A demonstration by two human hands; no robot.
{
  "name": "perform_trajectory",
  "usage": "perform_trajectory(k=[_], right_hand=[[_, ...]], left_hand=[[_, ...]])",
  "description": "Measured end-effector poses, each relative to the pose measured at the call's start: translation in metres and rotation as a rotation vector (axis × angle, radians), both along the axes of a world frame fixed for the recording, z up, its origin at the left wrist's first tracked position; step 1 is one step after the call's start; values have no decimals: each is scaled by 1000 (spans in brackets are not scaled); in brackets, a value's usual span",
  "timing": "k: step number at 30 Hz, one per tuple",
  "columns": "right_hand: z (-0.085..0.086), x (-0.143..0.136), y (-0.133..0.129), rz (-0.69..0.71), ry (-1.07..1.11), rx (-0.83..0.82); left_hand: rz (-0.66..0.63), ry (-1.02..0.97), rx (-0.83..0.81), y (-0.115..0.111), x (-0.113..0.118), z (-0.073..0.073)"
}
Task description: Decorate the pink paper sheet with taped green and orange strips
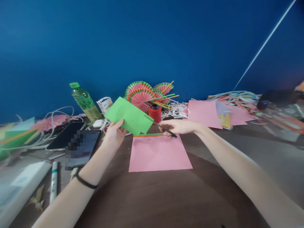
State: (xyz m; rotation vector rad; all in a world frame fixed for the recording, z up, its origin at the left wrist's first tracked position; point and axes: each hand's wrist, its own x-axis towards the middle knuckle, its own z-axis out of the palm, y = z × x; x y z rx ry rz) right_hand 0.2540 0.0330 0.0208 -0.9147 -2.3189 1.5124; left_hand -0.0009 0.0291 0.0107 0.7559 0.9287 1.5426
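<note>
My left hand (115,134) pinches a sheet of green paper (129,115) by its lower left part and holds it tilted above the table. A small notch shows at the paper's lower right corner. In my right hand (174,126) is a pair of scissors (171,133) with dark handles, its thin blades reaching left to the paper's right edge. Whether the blades are parted I cannot tell. Below both hands a pink sheet (160,155) lies flat, with an orange and a green strip (152,135) along its far edge.
Behind stand folded paper fans (140,98) and a red thread spool (154,114). On the left are a green-capped bottle (86,103), a phone (66,136), a dark tablet-like device (86,148) and a marker (54,180). Pink sheets (204,113) and paper strips (237,96) lie at right.
</note>
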Motion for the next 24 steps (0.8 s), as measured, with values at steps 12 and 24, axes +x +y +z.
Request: perform_trajectory(k=[12, 24], right_hand=[[-1, 4, 2, 8, -22, -19], [2, 2, -1, 28, -19, -36]], left_hand=[[-84, 149, 154, -1, -3, -6], [-151, 215, 141, -3, -1, -4]])
